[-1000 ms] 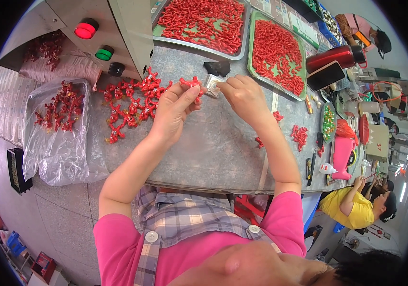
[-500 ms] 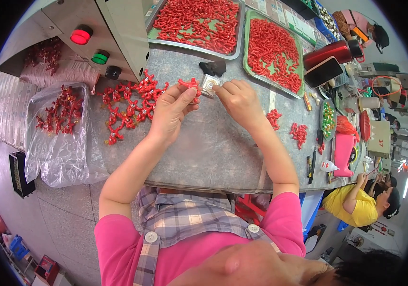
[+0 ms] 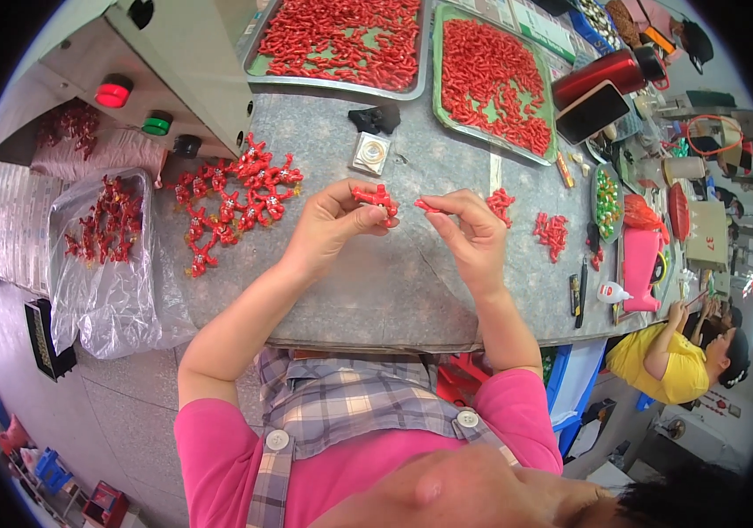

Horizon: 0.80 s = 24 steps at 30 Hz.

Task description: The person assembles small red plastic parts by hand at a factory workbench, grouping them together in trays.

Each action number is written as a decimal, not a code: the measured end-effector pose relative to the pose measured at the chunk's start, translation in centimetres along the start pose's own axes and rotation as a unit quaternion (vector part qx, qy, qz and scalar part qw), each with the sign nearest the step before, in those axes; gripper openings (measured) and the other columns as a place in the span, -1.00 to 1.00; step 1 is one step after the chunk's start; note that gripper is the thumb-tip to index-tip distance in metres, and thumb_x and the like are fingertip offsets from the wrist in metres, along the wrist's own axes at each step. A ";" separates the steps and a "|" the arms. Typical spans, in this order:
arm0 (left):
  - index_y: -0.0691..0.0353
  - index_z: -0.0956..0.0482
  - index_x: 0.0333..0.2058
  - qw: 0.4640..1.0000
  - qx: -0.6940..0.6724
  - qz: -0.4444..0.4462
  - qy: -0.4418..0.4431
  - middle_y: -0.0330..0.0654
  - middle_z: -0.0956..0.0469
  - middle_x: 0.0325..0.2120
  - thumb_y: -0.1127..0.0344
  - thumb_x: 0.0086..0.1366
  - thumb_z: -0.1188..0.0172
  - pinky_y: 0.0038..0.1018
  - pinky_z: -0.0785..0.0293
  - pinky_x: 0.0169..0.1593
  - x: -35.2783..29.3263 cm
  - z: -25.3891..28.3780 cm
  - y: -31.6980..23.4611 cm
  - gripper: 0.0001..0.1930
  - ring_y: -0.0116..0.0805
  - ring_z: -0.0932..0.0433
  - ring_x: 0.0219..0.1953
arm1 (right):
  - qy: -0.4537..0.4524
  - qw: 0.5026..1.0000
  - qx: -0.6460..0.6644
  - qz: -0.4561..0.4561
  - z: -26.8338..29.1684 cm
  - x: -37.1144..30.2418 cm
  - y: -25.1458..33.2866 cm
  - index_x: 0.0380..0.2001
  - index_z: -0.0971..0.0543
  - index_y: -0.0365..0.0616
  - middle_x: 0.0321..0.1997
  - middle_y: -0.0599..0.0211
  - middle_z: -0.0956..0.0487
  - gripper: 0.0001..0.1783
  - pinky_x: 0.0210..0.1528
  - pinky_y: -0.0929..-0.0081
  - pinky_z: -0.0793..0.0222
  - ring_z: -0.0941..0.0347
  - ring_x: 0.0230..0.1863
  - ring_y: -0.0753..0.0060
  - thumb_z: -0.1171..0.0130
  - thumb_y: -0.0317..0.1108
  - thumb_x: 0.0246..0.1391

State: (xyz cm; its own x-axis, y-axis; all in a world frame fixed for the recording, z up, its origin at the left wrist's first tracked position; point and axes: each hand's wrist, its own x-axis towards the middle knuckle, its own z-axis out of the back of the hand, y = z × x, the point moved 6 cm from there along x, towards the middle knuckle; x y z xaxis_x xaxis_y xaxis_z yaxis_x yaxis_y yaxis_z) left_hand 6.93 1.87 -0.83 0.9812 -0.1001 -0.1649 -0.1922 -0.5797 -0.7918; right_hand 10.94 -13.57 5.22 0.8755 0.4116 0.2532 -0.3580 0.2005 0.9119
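Note:
Between the fingers of my left hand [image 3: 325, 231] is a small red figurine [image 3: 380, 201] with stubby limbs, held above the grey tabletop. My right hand [image 3: 477, 239] pinches a small red part [image 3: 427, 207] by its end, a short gap away from the figurine. Just beyond both hands stands a small white square dish [image 3: 369, 155] with a round pale middle. A crumpled black piece [image 3: 375, 119] lies behind the dish. Left of my left hand, several similar red figurines [image 3: 240, 195] lie spread out. Two little piles of red parts [image 3: 551, 236] sit right of my right hand.
At the back are a metal tray [image 3: 341, 85] and a green-lined tray [image 3: 442, 97] of red parts. A machine with buttons [image 3: 157, 123] and a plastic-lined bin [image 3: 86, 290] stand left. A red bottle [image 3: 601, 75], phone [image 3: 589, 113] and glue bottle [image 3: 611, 292] lie right.
My right hand has come away from the white dish toward me, and the small red part now shows in its fingertips. My left hand has moved slightly right and nearer, still holding the figurine.

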 end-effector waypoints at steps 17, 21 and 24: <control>0.30 -0.48 -0.27 0.978 0.177 -0.113 0.011 -0.21 -0.53 -0.33 0.56 0.07 -0.18 -0.55 -0.42 -0.13 -0.4 -1.1 -0.2 -0.79 -0.49 -0.50 -0.25 | 0.051 0.999 0.001 -0.006 -0.8 -0.6 0.3 -0.36 -0.59 -0.20 -0.46 0.30 -0.54 -0.84 -0.35 0.60 -0.32 -0.45 -0.41 0.50 -0.19 -0.46 -0.10; 0.31 -0.49 -0.30 0.958 0.214 -0.188 0.024 -0.18 -0.53 -0.32 0.58 0.04 -0.19 -0.54 -0.43 -0.13 -0.6 -1.5 -1.0 -0.80 -0.45 -0.50 -0.24 | 0.051 0.999 -0.001 0.014 -0.8 -0.7 0.2 -0.36 -0.59 -0.20 -0.46 0.30 -0.54 -0.83 -0.36 0.61 -0.32 -0.45 -0.42 0.50 -0.21 -0.47 -0.11; 0.31 -0.51 -0.33 0.949 0.244 -0.198 0.027 -0.14 -0.53 -0.32 0.60 0.02 -0.20 -0.52 -0.43 -0.14 -0.8 -1.8 -1.3 -0.81 -0.41 -0.50 -0.23 | 0.052 0.998 -0.004 0.033 -0.6 -0.7 0.2 -0.37 -0.60 -0.18 -0.47 0.30 -0.53 -0.82 -0.37 0.59 -0.32 -0.44 -0.43 0.45 -0.22 -0.47 -0.14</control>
State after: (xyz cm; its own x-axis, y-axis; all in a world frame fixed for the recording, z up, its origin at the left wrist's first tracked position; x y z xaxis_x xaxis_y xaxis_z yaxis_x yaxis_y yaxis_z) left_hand 6.38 1.30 1.41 0.9749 -0.0017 0.2229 0.2205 -0.1380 -0.9656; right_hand 10.10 -13.33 5.00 0.8111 0.5148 0.2777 -0.4175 0.1772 0.8912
